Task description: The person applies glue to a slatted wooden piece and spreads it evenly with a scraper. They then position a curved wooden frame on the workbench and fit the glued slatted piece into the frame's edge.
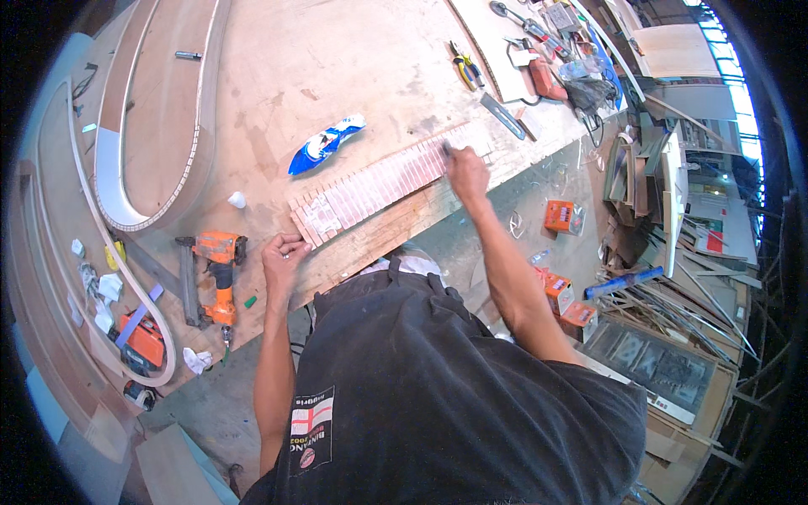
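Observation:
A long board (379,181) with many crosswise cuts lies slantwise along the near edge of the workbench, with pinkish-white patches on its face. My left hand (284,255) is at its left end, fingers curled and gripping the near corner. Over the far right end, my right hand (468,175) is closed on a small dark object (446,148) that touches or nearly touches the board; its kind is too small to tell. Just beyond the board lies a crumpled blue-and-white plastic packet (326,145).
An orange nail gun (217,273) lies left of my left hand. A U-shaped curved panel (202,126) stands at the far left. Pliers (465,66), a flat metal blade (502,116) and a red power tool (547,80) lie at the right. Orange boxes (562,216) sit below the bench.

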`<state>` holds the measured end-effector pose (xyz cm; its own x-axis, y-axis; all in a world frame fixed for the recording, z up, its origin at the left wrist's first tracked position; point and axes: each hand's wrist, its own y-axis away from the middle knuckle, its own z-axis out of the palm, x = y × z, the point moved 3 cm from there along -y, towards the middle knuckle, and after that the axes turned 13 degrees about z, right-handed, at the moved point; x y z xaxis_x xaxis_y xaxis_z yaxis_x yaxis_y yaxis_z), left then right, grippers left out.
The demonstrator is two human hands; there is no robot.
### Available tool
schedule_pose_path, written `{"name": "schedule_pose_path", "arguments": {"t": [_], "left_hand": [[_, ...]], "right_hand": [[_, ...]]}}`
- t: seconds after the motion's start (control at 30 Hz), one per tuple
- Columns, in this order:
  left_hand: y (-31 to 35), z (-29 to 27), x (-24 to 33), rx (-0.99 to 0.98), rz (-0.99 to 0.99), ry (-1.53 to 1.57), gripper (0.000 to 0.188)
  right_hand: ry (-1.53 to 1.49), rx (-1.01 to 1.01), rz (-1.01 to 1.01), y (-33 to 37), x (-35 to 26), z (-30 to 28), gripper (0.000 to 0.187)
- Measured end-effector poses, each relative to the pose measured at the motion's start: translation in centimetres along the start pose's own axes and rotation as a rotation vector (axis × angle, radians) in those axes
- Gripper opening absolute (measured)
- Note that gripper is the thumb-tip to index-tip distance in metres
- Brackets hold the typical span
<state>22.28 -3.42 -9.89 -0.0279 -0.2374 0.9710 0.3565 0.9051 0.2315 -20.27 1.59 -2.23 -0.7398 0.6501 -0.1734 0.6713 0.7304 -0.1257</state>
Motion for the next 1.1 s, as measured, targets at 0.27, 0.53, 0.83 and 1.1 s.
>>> {"name": "schedule_pose_path", "arguments": {"t": [0.27, 0.53, 0.83, 1.1], "left_hand": [[0.0, -0.2, 0.6, -0.02, 0.015, -0.039, 0.025], [0.0, 0.1, 0.3, -0.031, 0.02, 0.022, 0.024], [0.0, -0.1, -0.3, -0.021, 0.006, 0.007, 0.024], [-0.1, -0.1, -0.1, -0.023, 0.038, -0.022, 0.025]], "right_hand": [[-0.18, -0.254, -0.309, 10.3, -10.1, 0.0, 0.015], [0.093, 0.011, 0.185, 0.6, 1.9, -1.2, 0.017], [-0.22, -0.254, -0.206, 13.3, -9.9, -0.6, 0.026], [0.041, 0.028, 0.112, 3.0, -4.5, -0.5, 0.019]]}}
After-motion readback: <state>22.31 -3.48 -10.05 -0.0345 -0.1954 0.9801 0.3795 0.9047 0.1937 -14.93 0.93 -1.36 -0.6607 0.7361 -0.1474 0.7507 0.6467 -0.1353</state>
